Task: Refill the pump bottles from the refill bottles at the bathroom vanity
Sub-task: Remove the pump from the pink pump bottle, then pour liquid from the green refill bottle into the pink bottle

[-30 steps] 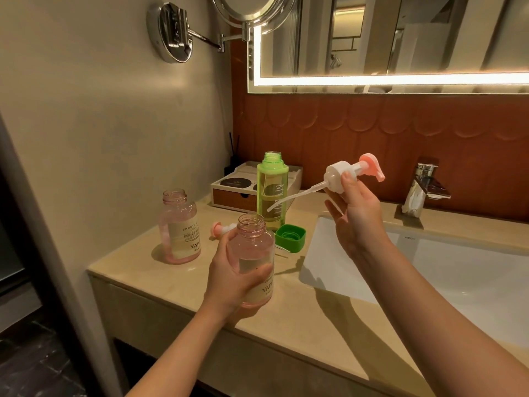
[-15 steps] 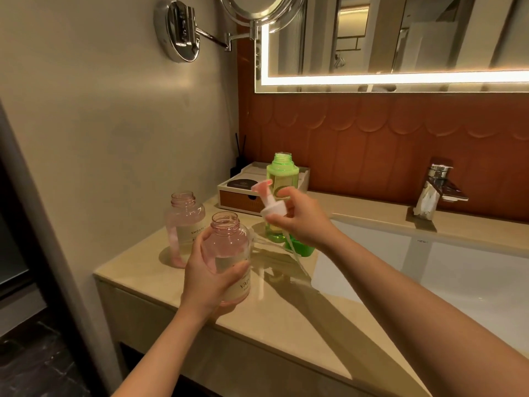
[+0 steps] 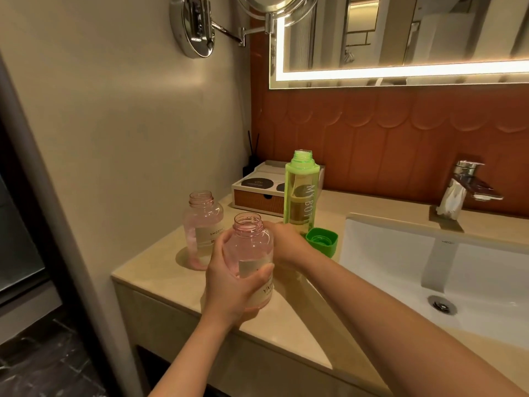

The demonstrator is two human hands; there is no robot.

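Green bottle (image 3: 302, 196), "MY BOT" lettering

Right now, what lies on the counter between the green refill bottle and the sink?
Only the green cap, lying open side up beside the green refill bottle, just short of the sink rim. The head view shows it.

Right hand (image 3: 286, 242): fingertips hidden behind near pink bottle (image 3: 253, 253), centre frame; grasp cannot be told. Left hand (image 3: 229, 287) covers bottle's lower left side. Green bottle (image 3: 302, 193) base hidden behind right hand. Round mirror (image 3: 274, 4) cut by top edge; sink (image 3: 372, 224) cut by right edge.
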